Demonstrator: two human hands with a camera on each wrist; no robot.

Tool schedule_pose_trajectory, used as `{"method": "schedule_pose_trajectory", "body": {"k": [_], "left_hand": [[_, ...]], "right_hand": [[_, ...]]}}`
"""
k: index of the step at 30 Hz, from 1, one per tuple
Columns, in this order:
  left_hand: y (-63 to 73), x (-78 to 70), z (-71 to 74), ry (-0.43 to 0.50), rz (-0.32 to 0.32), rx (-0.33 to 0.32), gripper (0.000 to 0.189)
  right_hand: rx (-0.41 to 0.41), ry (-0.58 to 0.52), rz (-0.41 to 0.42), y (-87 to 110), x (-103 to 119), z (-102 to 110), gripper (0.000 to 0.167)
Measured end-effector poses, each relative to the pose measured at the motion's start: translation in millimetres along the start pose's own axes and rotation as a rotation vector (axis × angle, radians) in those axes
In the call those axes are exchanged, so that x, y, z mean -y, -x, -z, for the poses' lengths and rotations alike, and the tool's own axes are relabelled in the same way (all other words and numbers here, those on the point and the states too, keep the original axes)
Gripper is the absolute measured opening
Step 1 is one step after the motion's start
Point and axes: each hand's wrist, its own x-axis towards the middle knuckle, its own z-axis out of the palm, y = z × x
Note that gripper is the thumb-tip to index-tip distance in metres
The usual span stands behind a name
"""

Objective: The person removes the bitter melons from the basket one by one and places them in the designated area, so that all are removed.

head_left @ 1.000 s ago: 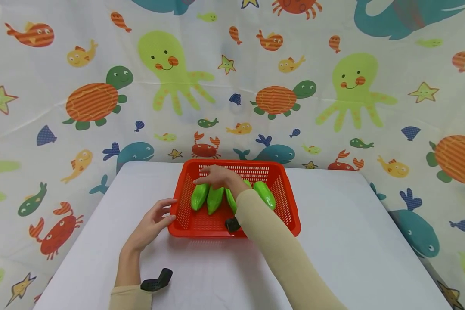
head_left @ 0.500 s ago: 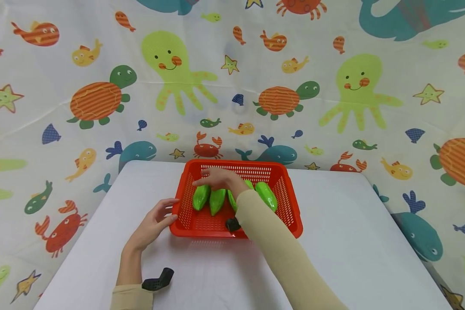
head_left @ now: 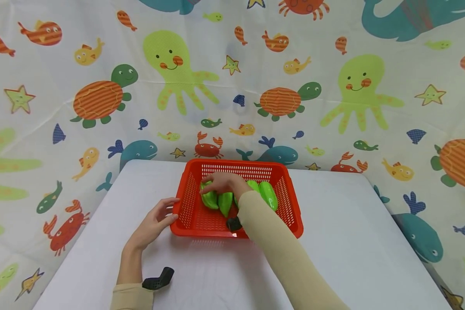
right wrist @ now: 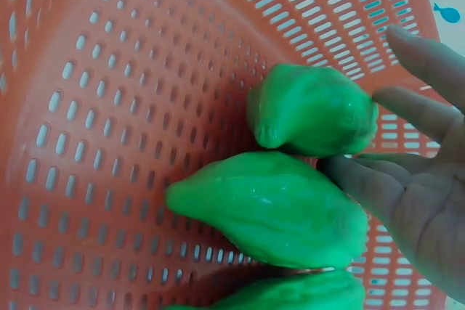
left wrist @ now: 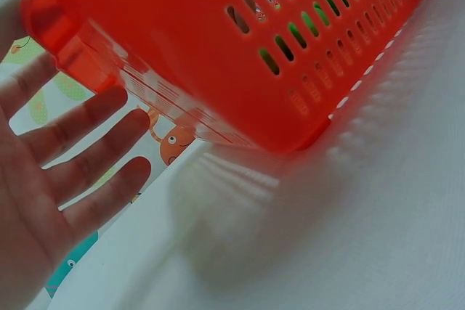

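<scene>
A red perforated plastic basket stands on the white table. Several shiny green pointed fruits or vegetables lie side by side in it. My right hand reaches in from above and pinches the far end of the leftmost green fruit. In the right wrist view its thumb sits between this fruit and the neighbouring one, with a fingertip against the other side. At the basket's left edge my left hand touches the rim with fingers fairly straight, spread apart in the left wrist view.
The white table extends on both sides of the basket. Behind it hangs a white curtain printed with sea animals. A black camera mount is on the left wrist, another on the right.
The right fingers have lowered and curled onto the leftmost green fruit. That fruit has shifted right and turned slightly, leaving a wider gap to the basket's left wall. The left hand stays in place.
</scene>
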Motion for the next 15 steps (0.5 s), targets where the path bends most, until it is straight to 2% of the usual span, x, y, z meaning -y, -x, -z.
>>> {"method": "schedule_pose_trajectory", "body": {"k": [8, 15], "left_hand": [[-1.3, 1.3, 2.8, 0.014, 0.005, 0.010, 0.051], [-2.7, 0.2, 3.9, 0.025, 0.010, 0.014, 0.051]], "right_hand": [[-0.012, 0.090, 0.015, 0.3, 0.1, -0.4, 0.049], [-0.031, 0.136, 0.030, -3.1, -1.0, -0.4, 0.049]]}}
